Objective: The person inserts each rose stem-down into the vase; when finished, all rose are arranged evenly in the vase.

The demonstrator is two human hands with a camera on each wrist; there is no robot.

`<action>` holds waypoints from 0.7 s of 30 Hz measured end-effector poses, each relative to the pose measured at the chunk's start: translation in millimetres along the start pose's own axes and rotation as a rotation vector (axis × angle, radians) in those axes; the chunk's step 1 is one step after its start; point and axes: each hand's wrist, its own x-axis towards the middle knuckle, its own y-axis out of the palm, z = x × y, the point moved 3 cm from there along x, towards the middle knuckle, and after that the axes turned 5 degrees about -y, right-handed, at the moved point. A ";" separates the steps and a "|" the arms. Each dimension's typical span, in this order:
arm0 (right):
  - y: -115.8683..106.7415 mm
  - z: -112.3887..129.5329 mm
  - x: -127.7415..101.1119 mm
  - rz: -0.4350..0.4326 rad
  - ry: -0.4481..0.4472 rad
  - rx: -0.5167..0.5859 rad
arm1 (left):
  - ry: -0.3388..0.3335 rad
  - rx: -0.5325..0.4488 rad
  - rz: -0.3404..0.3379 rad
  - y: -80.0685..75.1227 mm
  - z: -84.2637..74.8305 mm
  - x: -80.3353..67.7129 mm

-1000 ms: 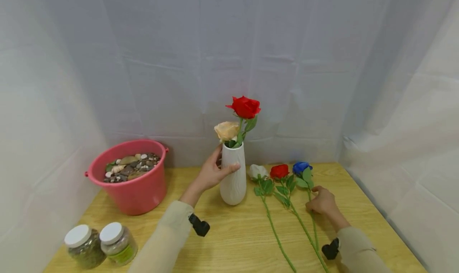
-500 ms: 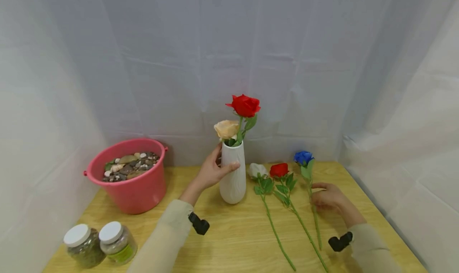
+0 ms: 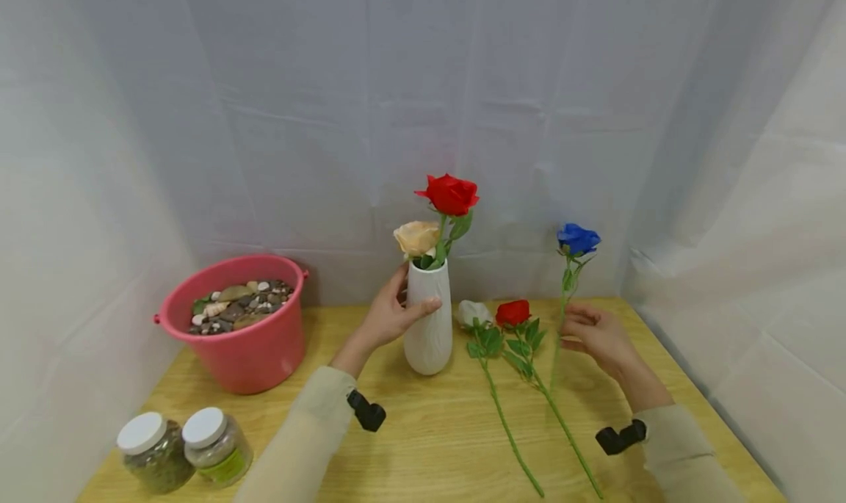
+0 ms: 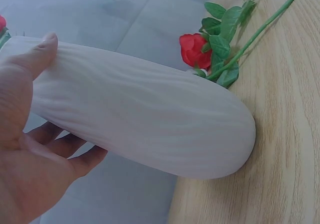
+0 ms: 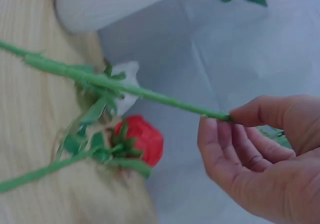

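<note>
Two jars [image 3: 183, 449] near wooden table [image 3: 423, 444] edge; white drapes behind.

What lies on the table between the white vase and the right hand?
In the head view, a white rose and a red rose lie between the white vase and the right hand.

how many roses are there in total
5: a red rose and a peach rose in the white vase, a white rose and another red rose lying on the table, and a blue rose held up by the right hand.
</note>
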 end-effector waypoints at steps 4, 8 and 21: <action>7.7 15.1 2.2 -0.023 -0.047 0.054 | 0.004 0.000 0.004 0.0 -0.4 -0.3; 15.2 27.9 3.2 -0.038 -0.071 0.097 | 0.006 -0.004 0.004 0.1 -0.9 -0.2; 34.0 74.7 10.4 -0.095 -0.212 0.232 | -0.004 0.004 -0.009 0.1 0.9 0.9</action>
